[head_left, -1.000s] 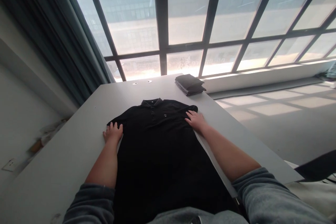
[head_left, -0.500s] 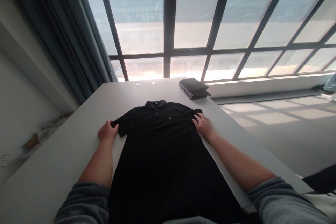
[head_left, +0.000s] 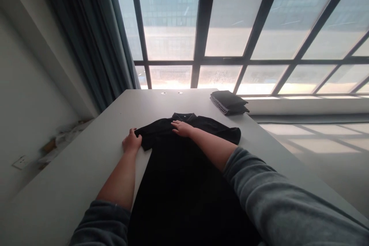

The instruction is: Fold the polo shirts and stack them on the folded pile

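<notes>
A black polo shirt [head_left: 184, 184] lies front side up on the white table [head_left: 72, 177], its collar toward the window. My left hand [head_left: 132, 143] pinches the end of the sleeve on the left. Across the upper chest, just below the collar, my right hand [head_left: 182, 127] rests flat with its fingers stretched toward the left. My right forearm crosses over the chest and hides part of it. The sleeve on the right lies loose on the table. Below, the shirt's lower edge runs out of view.
A folded dark stack of cloth [head_left: 229, 102] lies near the table's far right corner. Two round fittings [head_left: 180, 93] sit by the far edge. Behind stand a large window [head_left: 223, 19] and a dark curtain [head_left: 95, 38]. Some clutter [head_left: 66, 138] lies along the left wall.
My right hand has left the right sleeve and moved left onto the upper chest. My left hand still grips the left sleeve. The view has shifted slightly to the left.
</notes>
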Demonstrator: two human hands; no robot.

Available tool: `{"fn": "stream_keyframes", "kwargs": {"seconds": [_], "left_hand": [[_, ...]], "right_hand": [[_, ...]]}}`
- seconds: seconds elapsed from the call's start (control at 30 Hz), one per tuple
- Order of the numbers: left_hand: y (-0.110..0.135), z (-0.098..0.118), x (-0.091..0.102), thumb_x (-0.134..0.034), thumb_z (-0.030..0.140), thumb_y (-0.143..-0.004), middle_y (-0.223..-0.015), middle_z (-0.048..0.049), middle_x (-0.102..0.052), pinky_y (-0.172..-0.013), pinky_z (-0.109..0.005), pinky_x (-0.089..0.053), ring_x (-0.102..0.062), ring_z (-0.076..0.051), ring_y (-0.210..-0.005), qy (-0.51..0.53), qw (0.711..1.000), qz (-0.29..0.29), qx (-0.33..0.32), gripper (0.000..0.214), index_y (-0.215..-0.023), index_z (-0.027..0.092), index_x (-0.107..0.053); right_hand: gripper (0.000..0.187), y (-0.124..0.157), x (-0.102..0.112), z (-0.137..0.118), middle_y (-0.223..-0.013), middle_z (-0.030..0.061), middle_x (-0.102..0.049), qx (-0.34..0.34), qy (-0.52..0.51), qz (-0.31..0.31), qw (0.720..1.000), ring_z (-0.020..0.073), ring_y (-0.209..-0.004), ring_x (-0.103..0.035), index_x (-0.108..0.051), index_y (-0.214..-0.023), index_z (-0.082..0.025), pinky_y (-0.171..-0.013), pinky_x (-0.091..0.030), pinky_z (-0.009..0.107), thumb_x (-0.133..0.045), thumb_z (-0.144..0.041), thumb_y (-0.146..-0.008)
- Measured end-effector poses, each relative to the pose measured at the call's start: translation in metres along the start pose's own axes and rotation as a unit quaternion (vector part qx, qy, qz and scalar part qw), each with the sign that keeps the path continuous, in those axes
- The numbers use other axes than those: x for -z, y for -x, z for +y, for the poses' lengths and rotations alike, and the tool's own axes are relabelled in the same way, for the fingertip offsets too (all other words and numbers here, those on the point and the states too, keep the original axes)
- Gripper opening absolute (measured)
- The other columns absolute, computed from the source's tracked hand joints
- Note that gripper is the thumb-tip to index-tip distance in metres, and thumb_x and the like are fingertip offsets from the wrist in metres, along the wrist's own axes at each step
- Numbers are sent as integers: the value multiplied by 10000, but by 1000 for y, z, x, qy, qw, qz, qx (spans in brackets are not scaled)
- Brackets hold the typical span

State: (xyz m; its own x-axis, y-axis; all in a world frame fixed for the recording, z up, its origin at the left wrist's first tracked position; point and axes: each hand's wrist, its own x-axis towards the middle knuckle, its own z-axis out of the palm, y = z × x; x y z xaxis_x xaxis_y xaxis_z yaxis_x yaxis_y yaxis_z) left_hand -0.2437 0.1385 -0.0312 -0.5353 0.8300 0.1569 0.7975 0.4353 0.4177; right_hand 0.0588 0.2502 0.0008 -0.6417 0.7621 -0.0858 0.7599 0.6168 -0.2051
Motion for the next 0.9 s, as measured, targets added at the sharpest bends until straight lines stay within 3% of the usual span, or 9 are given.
{"fn": "stream_keyframes", "kwargs": {"seconds": [0.13, 0.2, 0.4, 0.57, 0.67, 0.73, 0.9], "left_hand": [[-2, -2, -1, -505, 311, -991, -1234, -116, -752, -1027, -460, -480, -706, -325, -1155, 15, 1000, 8, -4, 445, -1435, 286, -496], [-5, -4, -3, -516, 299, -993, -1238, -102, -749, -1028, -472, -479, -703, -323, -1150, 21, 1000, 12, -5, 398, -1391, 297, -524], [-20, -9, -13, -525, 208, -986, -1274, -89, -705, -1026, -440, -500, -675, -289, -1176, 90, 994, 44, -51, 330, -1295, 294, -600], [-35, -8, -19, -519, 158, -971, -1275, -116, -681, -1069, -396, -507, -647, -266, -1209, 155, 982, 67, -86, 290, -1222, 221, -652], [-39, -6, -20, -513, 150, -963, -1271, -140, -676, -1102, -410, -499, -634, -275, -1228, 166, 979, 74, -86, 304, -1231, 179, -654], [-40, -5, -20, -513, 151, -959, -1272, -152, -671, -1121, -420, -492, -626, -280, -1240, 176, 977, 82, -86, 319, -1248, 159, -647], [-40, -2, -24, -585, 205, -936, -1322, -170, -630, -1153, -435, -485, -603, -287, -1280, 198, 971, 100, -94, 375, -1306, 147, -611]], "right_hand": [[658, -50, -9, 3, -1728, 65, -140, -65, 12, -17, 998, 325, -1616, -95, -267, -1709, -251, -1296, -108, 626, -361, -540, -1126], [653, -64, -12, 8, -1736, 52, -92, -89, 15, -16, 996, 333, -1618, -64, -224, -1718, -289, -1264, -87, 690, -309, -563, -1130], [667, -86, -19, 16, -1741, 24, -65, -125, 26, -8, 992, 336, -1613, -64, -192, -1715, -372, -1234, -58, 737, -278, -641, -1111], [639, -84, -21, 12, -1735, 37, -102, -108, 58, 25, 992, 337, -1616, -29, -239, -1713, -317, -1201, 25, 776, -260, -567, -1126], [611, -78, -20, -5, -1729, 73, -134, -97, 104, 71, 987, 338, -1616, 50, -363, -1678, -215, -1211, 120, 732, -330, -450, -1115], [626, -72, -21, -24, -1726, 95, -133, -92, 103, 78, 987, 337, -1617, 35, -367, -1674, -172, -1233, 104, 707, -359, -427, -1103], [728, -54, -38, -72, -1730, 103, -92, -100, 20, 0, 995, 373, -1606, -92, -248, -1717, -223, -1224, -49, 749, -324, -604, -1102]]}}
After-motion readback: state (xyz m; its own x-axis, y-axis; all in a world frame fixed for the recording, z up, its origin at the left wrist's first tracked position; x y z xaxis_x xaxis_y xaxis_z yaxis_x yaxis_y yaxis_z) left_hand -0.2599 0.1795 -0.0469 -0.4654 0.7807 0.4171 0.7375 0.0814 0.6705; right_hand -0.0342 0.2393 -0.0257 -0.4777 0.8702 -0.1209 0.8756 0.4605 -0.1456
